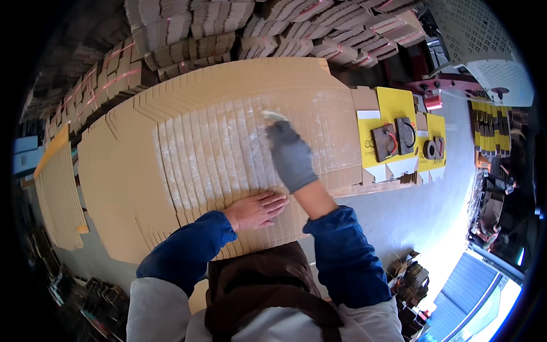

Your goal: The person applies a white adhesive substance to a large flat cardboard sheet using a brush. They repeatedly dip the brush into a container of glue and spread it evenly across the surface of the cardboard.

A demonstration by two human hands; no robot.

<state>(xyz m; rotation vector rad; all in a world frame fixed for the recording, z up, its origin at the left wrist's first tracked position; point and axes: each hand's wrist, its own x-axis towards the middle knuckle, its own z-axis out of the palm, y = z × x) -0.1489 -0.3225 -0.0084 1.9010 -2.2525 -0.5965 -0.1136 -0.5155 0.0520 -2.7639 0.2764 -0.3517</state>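
Flat cardboard sheets (114,188) lie fanned out and overlapping on the worktable before me, their stepped edges streaked with a whitish wet coating. My left hand (258,211), bare, rests flat on the near part of the sheets with its fingers stretched out. In a grey glove, my right hand (289,154) is closed on what looks like a brush (274,115). Only its pale, slightly blurred end shows beyond the fist, over the coated strips; the rest is hidden in the glove.
Yellow printed cardboard pieces (393,102) at the right carry dark blocks with handles (384,142) and a tape roll (429,149). Bundled cardboard stacks (222,23) line the far side. More sheets (60,194) stand at the left. A perforated metal machine panel (478,45) is at the upper right.
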